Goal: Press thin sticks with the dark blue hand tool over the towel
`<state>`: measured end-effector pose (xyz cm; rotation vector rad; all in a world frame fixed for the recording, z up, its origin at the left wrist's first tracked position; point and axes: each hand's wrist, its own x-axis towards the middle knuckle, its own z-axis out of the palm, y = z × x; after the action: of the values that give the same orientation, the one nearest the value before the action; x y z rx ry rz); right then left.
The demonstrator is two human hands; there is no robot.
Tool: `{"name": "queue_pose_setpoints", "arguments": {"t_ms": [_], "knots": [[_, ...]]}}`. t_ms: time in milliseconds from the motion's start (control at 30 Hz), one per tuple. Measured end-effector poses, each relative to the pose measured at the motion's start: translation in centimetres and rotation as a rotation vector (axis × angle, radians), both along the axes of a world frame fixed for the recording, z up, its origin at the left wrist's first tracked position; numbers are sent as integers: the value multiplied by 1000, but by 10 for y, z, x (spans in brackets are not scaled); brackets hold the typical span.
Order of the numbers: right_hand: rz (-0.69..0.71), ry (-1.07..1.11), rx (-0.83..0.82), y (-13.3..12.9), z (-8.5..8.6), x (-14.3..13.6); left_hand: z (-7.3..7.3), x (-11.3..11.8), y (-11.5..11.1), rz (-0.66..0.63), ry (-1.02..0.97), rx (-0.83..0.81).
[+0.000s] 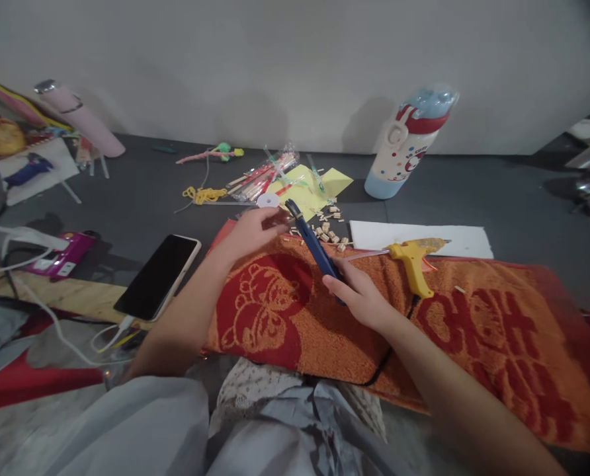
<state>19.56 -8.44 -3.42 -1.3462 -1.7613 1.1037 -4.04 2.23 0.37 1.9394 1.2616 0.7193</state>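
Observation:
My right hand [357, 291] is closed around a long, narrow dark blue hand tool [313, 246], which slants up and left over the towel. Close to the tool's dark tip is my left hand [260, 228], its thumb and fingertips drawn together. Whatever they pinch is too small and blurred to make out. Several short cut pieces of wooden stick [326, 233] lie scattered just beyond the tool. Under both hands spreads an orange and red towel [354, 344]. A yellow glue gun [414, 264] lies right of my right hand, a clear glue stick at its rear.
Behind the hands are yellow paper [337, 182], wrapped sticks [265, 175] and yellow yarn [204, 194]. A white bottle [399, 155] stands back right, near a white board [458, 239]. At left are a phone [159, 277], a purple power strip [59, 254] and a pink flask [84, 122].

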Motion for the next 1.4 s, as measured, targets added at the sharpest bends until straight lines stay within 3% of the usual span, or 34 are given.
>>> {"name": "queue_pose_setpoints", "arguments": {"t_ms": [167,333,567,733,1000,1233,1400], "knots": [[45,7,-25,0,4,3,-6,-5,6,-138,-235,-222],[91,24,-19,1,5,5,-3,-7,1,-102,-275,-317],[39,-21,24,0,-5,6,-5,-3,-2,-34,-203,-264],[59,-44,9,-1,-4,7,0,4,-10,-13,-213,-179],[114,-13,34,1,-2,15,5,3,-14,-71,-296,-262],[134,-1,87,2,-1,19,6,3,-13,-37,-293,-221],[150,28,46,3,-7,22,5,0,-4,-153,-410,-276]]}}
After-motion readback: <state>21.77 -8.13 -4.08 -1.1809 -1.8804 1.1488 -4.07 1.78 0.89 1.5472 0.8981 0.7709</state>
